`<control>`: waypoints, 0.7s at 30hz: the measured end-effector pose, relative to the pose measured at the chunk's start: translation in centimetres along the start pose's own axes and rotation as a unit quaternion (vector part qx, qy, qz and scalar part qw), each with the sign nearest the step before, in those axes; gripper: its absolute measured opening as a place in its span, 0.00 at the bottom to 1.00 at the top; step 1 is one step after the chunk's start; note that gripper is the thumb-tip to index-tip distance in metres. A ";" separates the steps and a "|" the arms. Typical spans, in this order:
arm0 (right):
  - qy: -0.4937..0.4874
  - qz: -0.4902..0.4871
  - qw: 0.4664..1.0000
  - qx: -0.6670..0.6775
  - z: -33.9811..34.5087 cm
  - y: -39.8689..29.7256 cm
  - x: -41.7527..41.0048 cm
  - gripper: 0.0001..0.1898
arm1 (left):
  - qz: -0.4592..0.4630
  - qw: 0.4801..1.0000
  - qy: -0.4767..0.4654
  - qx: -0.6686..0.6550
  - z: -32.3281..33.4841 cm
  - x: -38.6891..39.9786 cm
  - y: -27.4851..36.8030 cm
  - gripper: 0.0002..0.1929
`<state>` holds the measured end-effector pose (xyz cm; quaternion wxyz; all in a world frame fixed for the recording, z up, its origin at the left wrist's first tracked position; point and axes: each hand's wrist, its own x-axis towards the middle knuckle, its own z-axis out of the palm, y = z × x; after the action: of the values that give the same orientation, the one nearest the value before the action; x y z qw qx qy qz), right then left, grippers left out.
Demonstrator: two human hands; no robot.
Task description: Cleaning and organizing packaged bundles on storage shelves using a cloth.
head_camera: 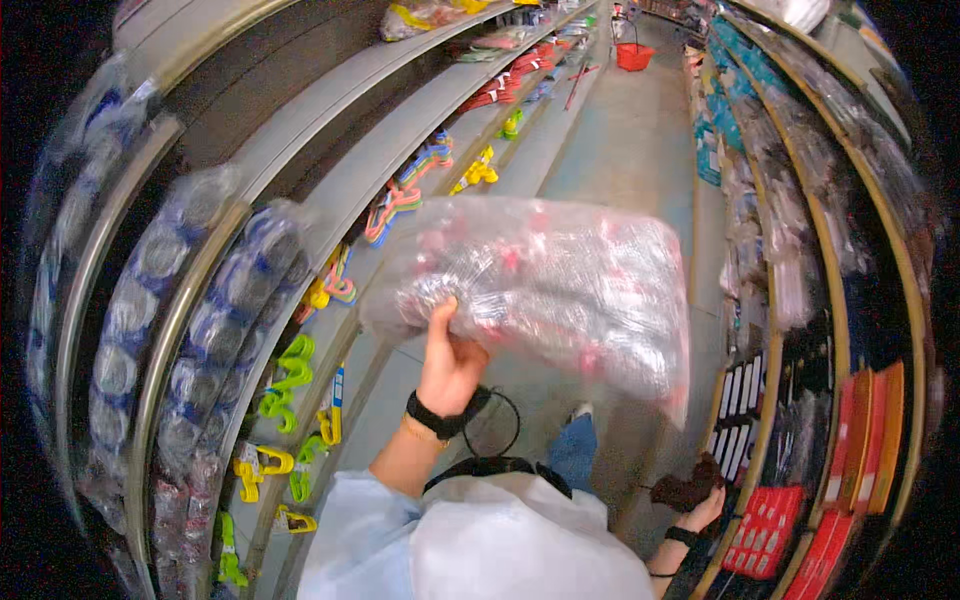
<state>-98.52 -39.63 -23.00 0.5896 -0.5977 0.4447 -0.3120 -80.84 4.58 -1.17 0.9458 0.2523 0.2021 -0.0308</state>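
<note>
My left hand (pixel 452 371) grips the near edge of a large clear plastic-wrapped pack (pixel 555 292), thumb on top. The pack is shiny, with red marks showing through the film, and it is held out in front of me above the aisle floor. Its contents are too blurred to name. Lower right, close to the right-hand shelves, my right hand (pixel 703 511) holds a dark brown soft item (pixel 686 484), perhaps fabric. Black bands circle both wrists.
Shelves on the left carry blue-and-clear wrapped packs (pixel 217 330), green hangers (pixel 289 382) and yellow hangers (pixel 259 469). Red packages (pixel 763 532) and boxed goods fill the right shelves. A red shopping basket (pixel 634 56) stands farther down the aisle floor (pixel 637 142).
</note>
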 end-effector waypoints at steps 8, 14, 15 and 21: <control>-0.109 0.034 0.993 0.020 23.3 -7.0 17.7 0.22 | 0.205 0.974 0.004 -0.100 9.9 18.6 2.2 0.15; -0.295 0.023 0.952 0.078 43.1 -15.4 23.5 0.20 | 0.354 0.920 0.086 -0.146 11.8 27.6 7.5 0.17; -0.280 0.029 0.957 0.064 46.5 -17.5 22.3 0.19 | 0.367 0.917 0.086 -0.128 12.1 29.0 8.5 0.16; -0.394 0.042 0.909 0.131 66.6 -22.0 18.3 0.18 | 0.434 0.880 0.115 -0.153 9.8 42.3 18.5 0.17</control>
<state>-27.62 -29.61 -11.54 0.8026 -0.5700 0.1561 -0.0816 -35.53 17.69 -1.65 0.8614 0.1682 0.1815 0.4435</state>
